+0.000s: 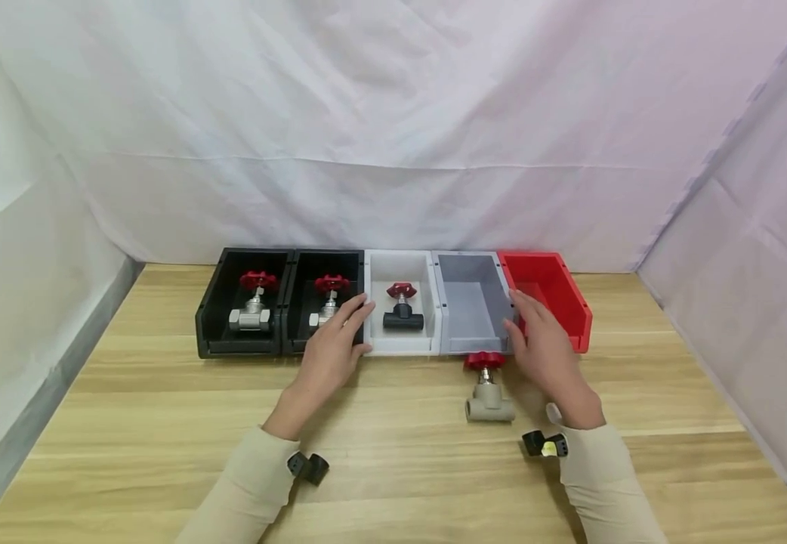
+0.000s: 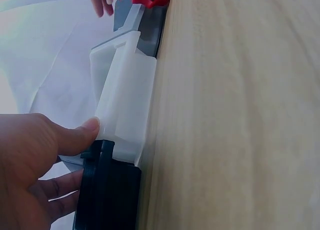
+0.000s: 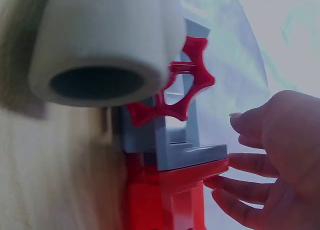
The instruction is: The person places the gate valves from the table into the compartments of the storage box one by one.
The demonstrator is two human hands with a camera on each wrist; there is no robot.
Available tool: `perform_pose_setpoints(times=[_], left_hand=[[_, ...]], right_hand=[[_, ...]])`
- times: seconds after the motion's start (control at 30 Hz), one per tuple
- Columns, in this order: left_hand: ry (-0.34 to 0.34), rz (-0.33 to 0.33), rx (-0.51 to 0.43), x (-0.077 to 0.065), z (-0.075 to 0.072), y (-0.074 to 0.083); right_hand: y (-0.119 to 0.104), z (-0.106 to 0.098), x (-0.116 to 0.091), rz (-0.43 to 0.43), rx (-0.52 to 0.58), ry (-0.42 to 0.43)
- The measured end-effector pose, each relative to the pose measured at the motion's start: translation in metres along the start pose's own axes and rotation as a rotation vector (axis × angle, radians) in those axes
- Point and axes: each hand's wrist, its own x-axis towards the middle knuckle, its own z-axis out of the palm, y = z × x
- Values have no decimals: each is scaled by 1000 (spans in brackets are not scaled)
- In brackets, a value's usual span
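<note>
- Black bins (image 1: 240,348), white bin (image 1: 403,346), mid-frame: one valve (image 1: 403,321) each;
- beige valve (image 1: 488,399), lower right of centre: wheel (image 1: 485,360) toward frame top, pipe (image 1: 491,412) crosswise;
- left hand (image 1: 328,353), right hand (image 1: 548,351): released, touching bin rims (image 1: 505,276).

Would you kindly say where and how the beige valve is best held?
Probably by its stout pipe body, with the right hand coming from the person's side: this part lies nearer the person, while the red handwheel sits close to the grey bin, leaving less room.

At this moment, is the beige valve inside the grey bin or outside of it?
Outside. The beige valve rests on the wooden table in front of the grey bin, whose floor shows bare.
</note>
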Motion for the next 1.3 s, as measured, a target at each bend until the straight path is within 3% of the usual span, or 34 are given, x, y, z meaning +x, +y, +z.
perform_pose_setpoints(times=[0.1, 0.37, 0.63, 0.87, 1.17, 1.3], left_hand=[[-12, -4, -3, 2, 3, 1], [-14, -3, 8, 2, 7, 2], [1, 8, 16, 0, 7, 3], [-8, -6, 15, 0, 6, 3], [-14, -14, 23, 0, 4, 1], [-14, -17, 29, 0, 4, 0]], right_hand=[[0, -6, -3, -13, 23, 37], [-3, -33, -24, 48, 11, 90], [-1, -41, -51, -93, 37, 108], [-4, -39, -67, -221, 77, 44], [-3, -25, -72, -206, 150, -112], [1, -15, -71, -207, 180, -141]])
